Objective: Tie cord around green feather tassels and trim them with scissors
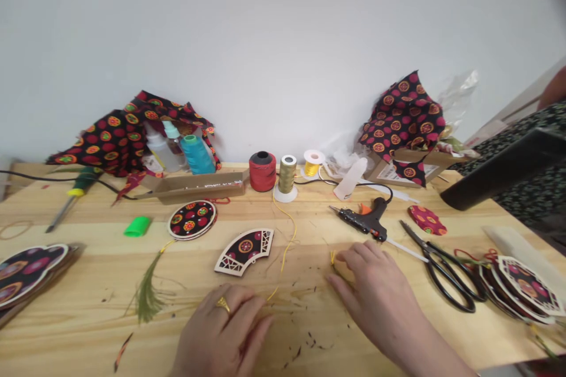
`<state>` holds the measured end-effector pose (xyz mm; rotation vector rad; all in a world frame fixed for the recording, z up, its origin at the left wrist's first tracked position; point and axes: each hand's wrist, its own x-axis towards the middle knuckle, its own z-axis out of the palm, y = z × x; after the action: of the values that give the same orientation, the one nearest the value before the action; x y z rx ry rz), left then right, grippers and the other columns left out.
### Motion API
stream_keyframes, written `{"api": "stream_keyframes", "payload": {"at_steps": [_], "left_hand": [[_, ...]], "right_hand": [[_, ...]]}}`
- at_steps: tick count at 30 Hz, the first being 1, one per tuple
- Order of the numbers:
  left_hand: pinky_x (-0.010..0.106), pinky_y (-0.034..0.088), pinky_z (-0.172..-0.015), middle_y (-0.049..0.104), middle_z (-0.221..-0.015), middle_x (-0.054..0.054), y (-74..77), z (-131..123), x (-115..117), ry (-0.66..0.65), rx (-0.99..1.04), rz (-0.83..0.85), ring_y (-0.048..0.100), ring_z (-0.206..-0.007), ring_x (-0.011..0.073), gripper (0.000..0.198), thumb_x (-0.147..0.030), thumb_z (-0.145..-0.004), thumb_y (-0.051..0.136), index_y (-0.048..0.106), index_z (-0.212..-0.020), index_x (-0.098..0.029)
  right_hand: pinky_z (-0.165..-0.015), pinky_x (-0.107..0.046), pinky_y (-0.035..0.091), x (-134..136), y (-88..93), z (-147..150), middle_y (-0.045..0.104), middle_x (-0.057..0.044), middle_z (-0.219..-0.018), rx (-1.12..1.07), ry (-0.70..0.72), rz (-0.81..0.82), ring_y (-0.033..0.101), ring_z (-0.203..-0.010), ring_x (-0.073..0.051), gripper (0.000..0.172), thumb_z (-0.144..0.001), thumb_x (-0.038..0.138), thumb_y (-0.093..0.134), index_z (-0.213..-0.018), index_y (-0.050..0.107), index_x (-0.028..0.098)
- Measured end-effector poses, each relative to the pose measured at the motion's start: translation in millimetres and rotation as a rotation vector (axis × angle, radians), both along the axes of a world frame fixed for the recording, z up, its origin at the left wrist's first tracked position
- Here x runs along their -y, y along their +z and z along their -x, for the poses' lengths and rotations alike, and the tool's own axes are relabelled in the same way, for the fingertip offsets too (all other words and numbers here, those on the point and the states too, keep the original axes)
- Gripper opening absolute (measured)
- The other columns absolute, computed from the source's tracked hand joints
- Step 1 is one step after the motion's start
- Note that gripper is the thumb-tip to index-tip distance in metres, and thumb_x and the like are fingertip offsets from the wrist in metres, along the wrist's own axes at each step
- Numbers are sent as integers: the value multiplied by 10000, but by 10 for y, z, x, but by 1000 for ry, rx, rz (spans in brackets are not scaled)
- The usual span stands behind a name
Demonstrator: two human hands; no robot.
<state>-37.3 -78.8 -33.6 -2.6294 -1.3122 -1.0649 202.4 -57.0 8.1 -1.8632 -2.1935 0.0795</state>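
Note:
My left hand (223, 327), with a ring on one finger, rests low on the table with its fingers curled together. A thin yellow cord (289, 241) runs from the spools down to its fingertips, where its end is hidden. To the right, my right hand (375, 288) lies palm down, thumb apart from the bent fingers. A small yellow cord knot (332, 257) is at its index fingertip. Between and beyond my hands lies a fan-shaped wooden piece (244, 251) with patterned fabric. Past the right hand are a black glue gun (365, 219) and black-handled scissors (446, 274).
At the back stand a red thread spool (262, 172), an olive spool (288, 178) and a yellow cord spool (313, 164). A round ornament (192, 219) with a green tassel (149, 291) lies left, near a green cap (137, 226). Stacked ornaments (526, 288) sit right.

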Motion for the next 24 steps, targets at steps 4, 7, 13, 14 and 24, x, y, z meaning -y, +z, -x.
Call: {"api": "stream_keyframes", "payload": {"at_steps": [4, 7, 13, 14, 24], "left_hand": [[318, 472, -634, 641, -748, 56, -23, 23, -25, 18, -89, -110, 592, -690, 204, 109, -185, -832, 537, 614, -904, -158], [335, 474, -616, 642, -715, 62, -4, 1, -24, 36, -115, -134, 597, -663, 215, 121, -196, -847, 509, 617, -881, -152], [318, 469, -584, 639, -657, 35, 41, -30, -24, 10, -113, -113, 590, -602, 194, 161, -164, -861, 461, 619, -834, -178], [316, 467, -579, 637, -652, 33, 39, -27, -24, 12, -112, -107, 589, -600, 193, 163, -166, -863, 459, 618, -833, -181], [319, 473, -572, 630, -650, 46, 1, -8, -37, 4, -84, -82, 591, -609, 199, 135, -143, -845, 488, 622, -847, -163]], "right_hand": [[-663, -377, 399, 147, -91, -113, 605, -84, -742, 43, -65, 29, 534, -755, -269, 182, -766, 327, 583, -764, 643, 155], [-653, -357, 395, 165, -158, -119, 606, -69, -729, 54, -47, 54, 539, -751, -254, 114, -780, 241, 557, -728, 628, 168], [-656, -351, 399, 12, -149, -302, 633, -73, -725, 153, -63, -88, 554, -740, -240, 159, -820, 169, 512, -730, 643, 161], [-660, -359, 402, -25, -125, -336, 643, -84, -741, 189, -80, -110, 558, -751, -250, 147, -815, 170, 523, -746, 652, 154], [-732, -324, 430, -365, 84, 264, 644, -74, -824, -40, 131, 37, 533, -821, -217, 171, -836, 134, 525, -870, 688, 170]]}}
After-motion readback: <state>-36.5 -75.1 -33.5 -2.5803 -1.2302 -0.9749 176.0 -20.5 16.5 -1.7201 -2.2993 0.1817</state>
